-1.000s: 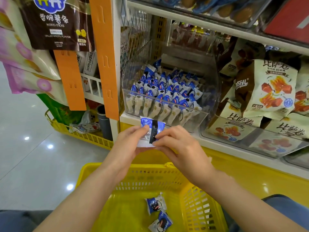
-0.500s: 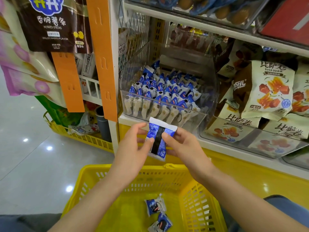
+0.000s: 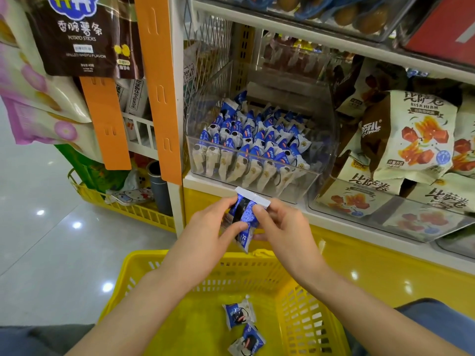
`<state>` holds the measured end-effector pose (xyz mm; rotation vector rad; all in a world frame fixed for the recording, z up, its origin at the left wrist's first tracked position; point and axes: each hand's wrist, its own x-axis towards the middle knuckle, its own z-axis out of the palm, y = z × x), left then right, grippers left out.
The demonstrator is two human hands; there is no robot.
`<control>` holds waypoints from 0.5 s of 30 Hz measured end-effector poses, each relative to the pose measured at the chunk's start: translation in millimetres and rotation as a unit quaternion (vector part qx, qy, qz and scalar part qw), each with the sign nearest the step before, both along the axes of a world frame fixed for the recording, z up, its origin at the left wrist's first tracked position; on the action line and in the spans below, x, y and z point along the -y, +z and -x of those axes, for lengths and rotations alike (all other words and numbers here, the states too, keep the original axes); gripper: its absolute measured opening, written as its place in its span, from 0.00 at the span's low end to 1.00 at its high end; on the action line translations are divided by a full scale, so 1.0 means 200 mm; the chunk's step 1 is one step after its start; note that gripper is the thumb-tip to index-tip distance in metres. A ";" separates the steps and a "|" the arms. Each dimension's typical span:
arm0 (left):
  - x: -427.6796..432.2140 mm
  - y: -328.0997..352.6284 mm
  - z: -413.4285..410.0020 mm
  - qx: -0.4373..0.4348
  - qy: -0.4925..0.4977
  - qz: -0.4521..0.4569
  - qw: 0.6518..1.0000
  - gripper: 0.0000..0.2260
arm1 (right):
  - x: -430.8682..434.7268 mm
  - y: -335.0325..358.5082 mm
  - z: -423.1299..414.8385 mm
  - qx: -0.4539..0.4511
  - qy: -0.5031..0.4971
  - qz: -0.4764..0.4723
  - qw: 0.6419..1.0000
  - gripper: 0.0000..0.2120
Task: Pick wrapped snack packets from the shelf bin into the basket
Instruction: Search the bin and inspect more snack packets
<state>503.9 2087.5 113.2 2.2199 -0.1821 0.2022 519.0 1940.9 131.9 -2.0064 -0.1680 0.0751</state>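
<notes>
At the centre of the frame, just below the shelf edge, one snack packet stands on end between the left hand and the right hand. A second ago it lay flatter, its lower part hidden behind the knuckles; now its white crimped top edge points up and its length shows. Since half a second ago little has changed — the hands sit in the same spot above the basket, and the left thumb lies further across the packet's lower half. The fingers of both hands are clenched on it, pinching it from either side.

The clear shelf bin, in the middle of the frame above the hands, is packed with rows of packets of the same kind, standing on end and leaning toward its front wall. The yellow basket fills the lower middle of the frame; two loose packets lie on its floor, one just beside the other, as before. Right of the bin, a second clear bin holds larger cream-and-brown snack bags.

The packet in hand is blue and white with a black band down its middle — glossy, creased, with fine print on the blue.
</notes>
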 end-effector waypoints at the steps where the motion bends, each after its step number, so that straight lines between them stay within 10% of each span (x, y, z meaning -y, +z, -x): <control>1: 0.00 0.01 0.01 -0.003 0.002 0.004 1.000 0.20 | 0.00 0.00 0.00 0.026 0.006 0.027 0.999 0.07; 15: 0.00 0.03 0.02 0.066 0.030 -0.159 0.985 0.15 | -0.01 -0.01 0.05 0.110 0.039 0.109 0.987 0.08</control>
